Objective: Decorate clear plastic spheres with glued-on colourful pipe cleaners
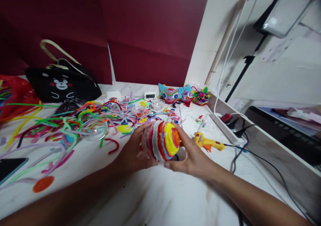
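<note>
Between my two hands is a round ball [160, 140] wound with rings of coloured pipe cleaner: white, pink, blue, red and yellow, with an orange spiral at its right end. My left hand [134, 150] grips its left side, fingers curved round it. On the right side my right hand [188, 152] holds it near the yellow and orange end, thumb below and fingers above. A yellow hot glue gun [208, 141] lies just beyond my right hand. Loose pipe cleaners [82, 119] lie heaped on the table past my left hand.
Finished-looking pipe-cleaner animal heads [170, 94] stand at the back beside a small digital clock [149, 95]. A clear plastic dome [94, 130] and an orange disc [43, 184] lie left. Right are a power strip [227, 129] and cables. A black bag [62, 83] stands back left.
</note>
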Tool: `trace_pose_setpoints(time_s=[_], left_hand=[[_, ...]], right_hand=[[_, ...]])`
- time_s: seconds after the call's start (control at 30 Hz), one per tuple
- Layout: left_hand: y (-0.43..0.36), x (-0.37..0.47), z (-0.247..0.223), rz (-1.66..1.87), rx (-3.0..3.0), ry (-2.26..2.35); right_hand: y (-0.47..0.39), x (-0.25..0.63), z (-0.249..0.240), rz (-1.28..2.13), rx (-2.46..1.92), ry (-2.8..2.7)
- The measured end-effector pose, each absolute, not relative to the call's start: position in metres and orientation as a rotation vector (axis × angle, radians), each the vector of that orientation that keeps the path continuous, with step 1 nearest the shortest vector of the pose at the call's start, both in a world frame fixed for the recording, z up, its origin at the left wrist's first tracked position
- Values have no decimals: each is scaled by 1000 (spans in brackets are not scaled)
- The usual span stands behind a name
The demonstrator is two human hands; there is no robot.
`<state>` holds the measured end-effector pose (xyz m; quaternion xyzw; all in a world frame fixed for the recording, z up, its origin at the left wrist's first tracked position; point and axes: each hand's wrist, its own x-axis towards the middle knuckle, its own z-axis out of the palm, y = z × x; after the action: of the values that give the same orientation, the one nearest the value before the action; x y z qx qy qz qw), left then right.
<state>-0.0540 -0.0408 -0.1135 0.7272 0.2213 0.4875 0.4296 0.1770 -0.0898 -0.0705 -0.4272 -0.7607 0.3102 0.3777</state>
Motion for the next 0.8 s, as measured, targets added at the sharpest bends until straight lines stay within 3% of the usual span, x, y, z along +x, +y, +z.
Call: trace_pose_setpoints(time_s=[0.17, 0.37, 0.8], left_hand=[[-51, -53, -110, 1314, 2062, 715], [-49, -56, -108, 1296, 2424, 652], [-60, -56, -100, 1197, 1794, 478]], right_hand=[[-97, 173, -68, 1036, -1119, -1809], [-100, 169, -77, 935, -1122, -1739], [-100, 168, -79, 457, -921, -1966]])
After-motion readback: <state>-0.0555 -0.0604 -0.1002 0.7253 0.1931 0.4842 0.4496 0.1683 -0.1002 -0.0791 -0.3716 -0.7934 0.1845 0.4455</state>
